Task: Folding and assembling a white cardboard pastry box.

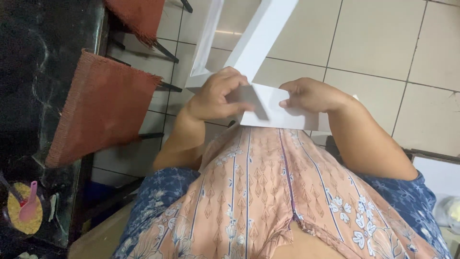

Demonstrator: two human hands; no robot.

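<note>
At the far left, on the dark marbled table (28, 72), near its lower corner, a small yellow bowl (23, 209) holds a pink spoon (30, 204). Beside the table's edge stand two chairs with rust-red woven seats (98, 108) — the nearer one large in view, the other (139, 14) cut off at the top. Floor: pale square tiles (383, 43).

Centre: left hand (216, 96) curled around the near corner of a white frame-like piece (254, 43), fingers bent over the folded white edge, thumb tucked against it — grasping it. The long white arm of the piece slants up towards the top edge of the view; a second thinner arm runs beside it.

Right of that: right hand (311, 95) lies on the flat white panel (287, 115) of the same piece, fingertips pressing its upper face, holding it against the lap. The panel rests just above a peach patterned garment (268, 192) with blue floral sleeves.

Far right, lower edge — a white object (438, 177), partly out of view; cannot tell what.
</note>
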